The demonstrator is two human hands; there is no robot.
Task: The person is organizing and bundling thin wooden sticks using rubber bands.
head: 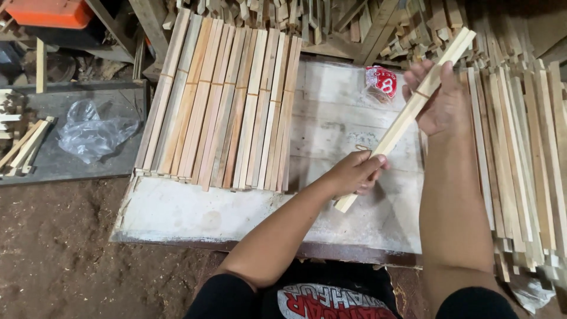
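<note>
At the far left of the frame a crumpled clear plastic bag (91, 134) lies on a dark board (35, 168). Right of it, a row of banded wooden slats (221, 103) lies side by side on the white-painted worktop (195, 210). At centre the left hand (354, 172) pinches the lower end of a small bundle of thin slats (407, 115), which slants up to the upper right, where the right hand (440, 97) is closed around its banded upper part. The bundle looks light, stiff and dry, likely splintery; holding it near both ends suits it. Loose slats (520, 153) pile along the right edge.
</note>
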